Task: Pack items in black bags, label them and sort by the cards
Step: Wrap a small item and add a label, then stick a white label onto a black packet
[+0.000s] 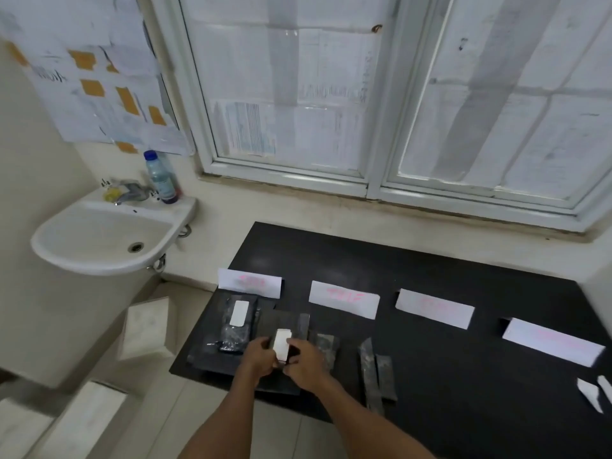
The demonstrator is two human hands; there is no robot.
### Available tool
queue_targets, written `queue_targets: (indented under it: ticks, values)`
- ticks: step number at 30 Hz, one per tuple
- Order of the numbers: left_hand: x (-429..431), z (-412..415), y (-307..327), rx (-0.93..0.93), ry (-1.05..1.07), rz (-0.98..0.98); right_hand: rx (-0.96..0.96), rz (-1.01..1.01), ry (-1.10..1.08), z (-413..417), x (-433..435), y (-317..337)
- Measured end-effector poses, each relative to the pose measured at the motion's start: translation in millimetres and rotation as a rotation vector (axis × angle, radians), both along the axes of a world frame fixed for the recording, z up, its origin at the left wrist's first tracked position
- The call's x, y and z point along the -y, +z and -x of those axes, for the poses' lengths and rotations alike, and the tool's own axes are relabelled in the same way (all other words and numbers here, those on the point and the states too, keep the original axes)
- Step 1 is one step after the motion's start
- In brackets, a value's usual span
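**Head view.** Lower centre of the frame: the left hand (256, 357) and the right hand (306, 361) meet over the near left part of the black table (447, 376). I read both as curled and pinching one white label (281, 342), the left hand at its left edge and the right hand at its lower right. A black bag (281, 321) lies flat beneath the label; I cannot tell whether the two touch.

Just left of it lies a labelled bag (231, 336), with a white sticker (239, 313) on its upper half.

Behind the bags, four white cards run from centre left to the right edge: first card (250, 283), second card (344, 299), third card (434, 308) and fourth card (553, 346). Their pink writing is too blurred for me to read.

Grey packets (369, 369) lie right of the hands, and white paper scraps (591, 395) lie at the lower right edge.

Upper left: a wall sink (66, 256) with a bottle (160, 177) on its rim.
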State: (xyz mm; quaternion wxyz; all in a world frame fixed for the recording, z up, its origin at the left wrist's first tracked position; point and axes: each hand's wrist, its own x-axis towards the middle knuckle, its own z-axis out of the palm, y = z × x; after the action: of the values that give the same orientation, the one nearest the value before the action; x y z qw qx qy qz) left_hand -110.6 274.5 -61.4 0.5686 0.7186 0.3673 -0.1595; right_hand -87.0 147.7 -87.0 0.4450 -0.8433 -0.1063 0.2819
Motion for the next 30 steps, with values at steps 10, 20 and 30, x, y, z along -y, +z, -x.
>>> queue_targets:
  ticks: [10, 20, 30]
  values:
    - [2, -12, -17, -0.067, -0.007, -0.391, -0.025, -0.033, 0.002, -5, 4, -14]
    - [60, -47, 7, 0.078, -0.139, -0.563, 0.076, 0.104, -0.373, -30, 83, -3]
    - [172, -59, -24, 0.038, -0.465, -0.088, -0.175, 0.353, -0.735, -18, 172, -30]
